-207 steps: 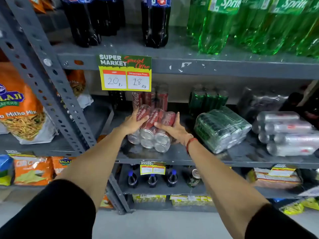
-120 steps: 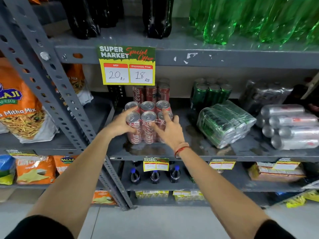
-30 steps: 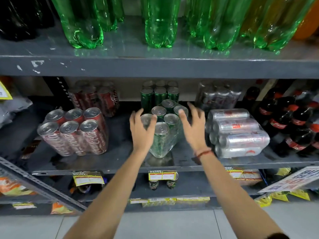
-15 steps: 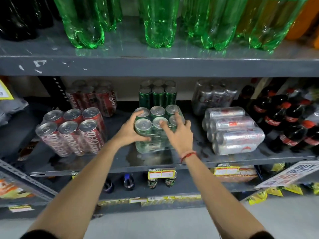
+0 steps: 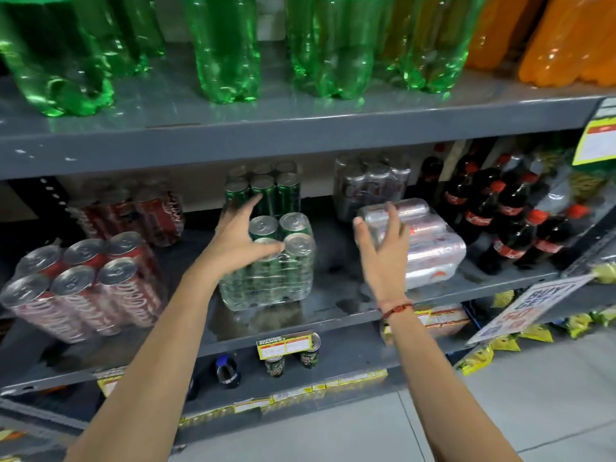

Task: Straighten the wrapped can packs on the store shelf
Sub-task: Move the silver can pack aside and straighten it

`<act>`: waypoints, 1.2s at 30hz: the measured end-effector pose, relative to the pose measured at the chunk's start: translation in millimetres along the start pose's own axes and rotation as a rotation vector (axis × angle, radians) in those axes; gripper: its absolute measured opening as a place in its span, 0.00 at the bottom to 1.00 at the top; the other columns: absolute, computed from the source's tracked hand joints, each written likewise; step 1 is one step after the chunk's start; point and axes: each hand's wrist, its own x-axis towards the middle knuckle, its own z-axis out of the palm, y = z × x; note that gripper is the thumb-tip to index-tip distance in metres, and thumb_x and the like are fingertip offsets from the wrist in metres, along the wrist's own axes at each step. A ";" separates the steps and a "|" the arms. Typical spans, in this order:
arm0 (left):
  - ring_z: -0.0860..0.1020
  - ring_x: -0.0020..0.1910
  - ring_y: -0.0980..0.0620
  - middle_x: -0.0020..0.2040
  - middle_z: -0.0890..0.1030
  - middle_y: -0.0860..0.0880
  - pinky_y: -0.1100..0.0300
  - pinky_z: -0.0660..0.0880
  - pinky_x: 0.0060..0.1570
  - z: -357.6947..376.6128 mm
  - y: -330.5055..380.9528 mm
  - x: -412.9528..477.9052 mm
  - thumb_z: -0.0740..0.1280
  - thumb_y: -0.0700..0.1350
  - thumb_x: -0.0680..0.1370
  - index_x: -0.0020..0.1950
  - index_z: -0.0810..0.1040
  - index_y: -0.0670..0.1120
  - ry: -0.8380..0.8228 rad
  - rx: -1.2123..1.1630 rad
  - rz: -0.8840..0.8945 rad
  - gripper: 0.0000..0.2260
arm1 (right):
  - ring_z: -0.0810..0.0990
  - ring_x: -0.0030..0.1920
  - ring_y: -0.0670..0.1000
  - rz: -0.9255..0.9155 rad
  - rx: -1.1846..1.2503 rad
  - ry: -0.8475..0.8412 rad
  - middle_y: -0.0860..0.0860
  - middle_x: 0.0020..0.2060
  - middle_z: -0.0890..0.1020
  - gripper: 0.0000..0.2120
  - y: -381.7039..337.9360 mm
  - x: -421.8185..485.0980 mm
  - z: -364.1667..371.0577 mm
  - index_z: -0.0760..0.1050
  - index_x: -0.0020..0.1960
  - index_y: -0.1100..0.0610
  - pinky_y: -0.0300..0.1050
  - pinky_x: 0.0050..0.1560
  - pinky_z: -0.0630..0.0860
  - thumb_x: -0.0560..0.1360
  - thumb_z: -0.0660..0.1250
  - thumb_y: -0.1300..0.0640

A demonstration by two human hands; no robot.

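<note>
Three wrapped can packs line the middle shelf (image 5: 333,315). A red pack (image 5: 80,288) stands upright at the left. The green pack (image 5: 276,265) stands upright in the middle; my left hand (image 5: 240,238) hovers open over its top left cans, fingers spread. The silver pack (image 5: 423,241) lies on its side at the right. My right hand (image 5: 383,241) is open in front of that pack's left end, fingers at the can ends; whether they touch, I cannot tell.
More red (image 5: 133,211), green (image 5: 266,188) and silver (image 5: 370,185) packs stand behind. Cola bottles (image 5: 506,215) crowd the right end. Green (image 5: 226,48) and orange bottles (image 5: 566,35) stand on the shelf above. A slanted sale sign (image 5: 530,305) hangs at the front right.
Both hands have let go of the green pack, which now stands upright. My right hand has moved right to the silver pack; my left hand has lifted and opened. The view has shifted right.
</note>
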 end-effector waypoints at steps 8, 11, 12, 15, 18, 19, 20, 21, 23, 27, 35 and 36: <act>0.60 0.75 0.46 0.77 0.59 0.46 0.61 0.58 0.68 116.5 112.8 81.8 0.64 0.57 0.76 0.77 0.53 0.50 -0.253 0.007 0.312 0.34 | 0.63 0.69 0.69 0.491 -0.242 0.022 0.66 0.72 0.57 0.50 75.6 55.4 -80.8 0.46 0.78 0.50 0.62 0.65 0.65 0.67 0.66 0.32; 0.57 0.76 0.46 0.78 0.56 0.47 0.56 0.55 0.73 151.2 132.2 121.3 0.63 0.63 0.74 0.77 0.50 0.52 -0.477 0.103 0.259 0.37 | 0.69 0.68 0.67 0.675 0.026 -0.138 0.65 0.72 0.63 0.64 93.4 63.9 -88.2 0.38 0.77 0.49 0.62 0.66 0.69 0.57 0.71 0.28; 0.58 0.75 0.45 0.77 0.57 0.47 0.54 0.56 0.74 158.3 138.1 131.9 0.63 0.64 0.73 0.77 0.52 0.50 -0.528 0.134 0.263 0.38 | 0.73 0.65 0.65 0.716 0.102 -0.160 0.63 0.70 0.68 0.67 99.1 67.6 -88.4 0.37 0.77 0.49 0.62 0.62 0.73 0.53 0.72 0.28; 0.60 0.74 0.47 0.76 0.60 0.49 0.51 0.56 0.74 173.5 144.5 158.0 0.64 0.71 0.66 0.77 0.54 0.50 -0.625 0.189 0.258 0.46 | 0.80 0.46 0.57 0.834 0.340 -0.168 0.60 0.57 0.79 0.62 107.3 78.4 -87.6 0.40 0.77 0.46 0.53 0.43 0.79 0.58 0.78 0.38; 0.61 0.74 0.48 0.76 0.60 0.50 0.52 0.57 0.74 184.7 140.6 164.0 0.66 0.73 0.62 0.77 0.54 0.51 -0.631 0.128 0.209 0.50 | 0.76 0.30 0.50 0.863 0.493 -0.164 0.55 0.38 0.80 0.54 111.0 87.0 -88.4 0.50 0.75 0.47 0.47 0.36 0.75 0.60 0.80 0.51; 0.61 0.74 0.48 0.76 0.61 0.50 0.54 0.57 0.73 186.7 140.0 161.3 0.68 0.69 0.65 0.76 0.55 0.51 -0.609 0.079 0.203 0.47 | 0.75 0.28 0.49 0.857 0.508 -0.169 0.53 0.34 0.79 0.52 111.7 89.4 -89.7 0.52 0.75 0.48 0.45 0.34 0.74 0.60 0.80 0.52; 0.62 0.74 0.48 0.75 0.62 0.50 0.54 0.59 0.72 188.3 138.1 158.1 0.68 0.67 0.67 0.76 0.56 0.51 -0.563 0.044 0.202 0.44 | 0.73 0.26 0.48 0.851 0.528 -0.178 0.53 0.32 0.79 0.52 109.8 90.3 -92.1 0.54 0.74 0.50 0.43 0.32 0.71 0.60 0.81 0.53; 0.63 0.73 0.47 0.75 0.63 0.50 0.54 0.61 0.71 190.4 135.1 155.6 0.67 0.68 0.67 0.76 0.57 0.53 -0.506 0.030 0.214 0.42 | 0.72 0.25 0.47 0.837 0.535 -0.192 0.52 0.31 0.78 0.50 107.9 91.7 -94.7 0.55 0.74 0.52 0.42 0.32 0.68 0.60 0.80 0.55; 0.64 0.72 0.45 0.75 0.64 0.49 0.52 0.63 0.69 191.9 129.6 147.2 0.64 0.70 0.68 0.75 0.58 0.56 -0.387 0.099 0.224 0.40 | 0.71 0.29 0.48 0.790 0.494 -0.223 0.52 0.36 0.77 0.46 106.3 96.0 -100.4 0.56 0.74 0.55 0.42 0.33 0.66 0.64 0.78 0.57; 0.68 0.70 0.42 0.72 0.68 0.48 0.45 0.68 0.65 194.6 114.0 132.6 0.54 0.80 0.60 0.74 0.57 0.60 -0.205 0.125 0.181 0.46 | 0.80 0.40 0.54 0.604 0.369 -0.233 0.57 0.47 0.83 0.33 102.3 103.2 -106.9 0.73 0.59 0.55 0.52 0.44 0.79 0.57 0.81 0.54; 0.59 0.71 0.40 0.74 0.59 0.40 0.42 0.58 0.69 214.7 91.7 82.7 0.52 0.78 0.63 0.77 0.46 0.53 0.093 -0.231 0.198 0.50 | 0.75 0.59 0.49 -0.037 -0.038 -0.186 0.51 0.61 0.75 0.34 96.3 100.3 -104.3 0.72 0.63 0.50 0.44 0.60 0.73 0.60 0.81 0.53; 0.59 0.71 0.41 0.74 0.58 0.40 0.42 0.58 0.70 215.6 88.8 82.9 0.51 0.78 0.63 0.77 0.45 0.54 0.082 -0.260 0.201 0.50 | 0.73 0.61 0.48 -0.071 -0.051 -0.166 0.51 0.63 0.73 0.34 98.8 95.5 -102.4 0.71 0.64 0.51 0.42 0.61 0.72 0.61 0.80 0.52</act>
